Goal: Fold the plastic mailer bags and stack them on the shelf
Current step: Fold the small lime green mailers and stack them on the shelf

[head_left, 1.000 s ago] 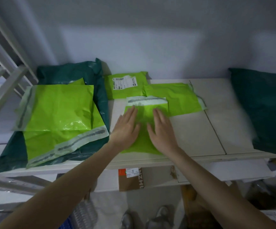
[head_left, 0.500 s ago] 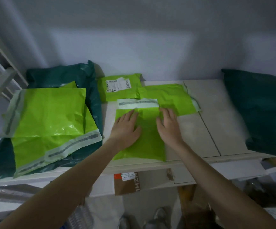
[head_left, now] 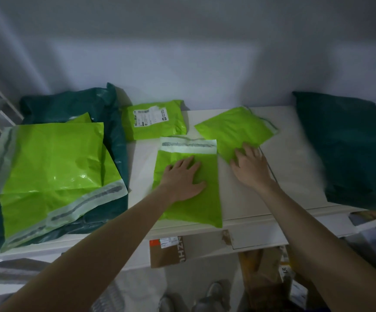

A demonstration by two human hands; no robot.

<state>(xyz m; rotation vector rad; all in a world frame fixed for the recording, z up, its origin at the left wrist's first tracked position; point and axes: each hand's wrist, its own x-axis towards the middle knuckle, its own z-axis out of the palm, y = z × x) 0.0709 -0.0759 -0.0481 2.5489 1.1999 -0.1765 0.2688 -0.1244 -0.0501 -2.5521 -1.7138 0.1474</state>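
Slippage is the main risk: the left hand (head_left: 183, 179) lies flat, fingers spread, on the near green mailer (head_left: 189, 188) at the shelf (head_left: 295, 167) edge, while the right hand (head_left: 248, 164), fingers loosely spread, touches the far-right mailer (head_left: 234, 129); slick plastic may slide off.

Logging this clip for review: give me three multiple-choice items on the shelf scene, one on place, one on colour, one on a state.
1. Where does the left hand rest?
A. on the flat lime-green plastic mailer bag with the white adhesive strip
B. on the dark green bag
C. on the cardboard box

2. What colour is the large plastic bag at the shelf's right end?
A. lime green
B. dark green
C. white

3. How are the right hand's fingers?
A. fist
B. spread on the angled lime-green mailer bag
C. hanging idle

Key: 1 A, the left hand lies flat on that strip mailer. 2 B, the right-end bag is dark green. 3 B, the right hand presses the angled mailer.
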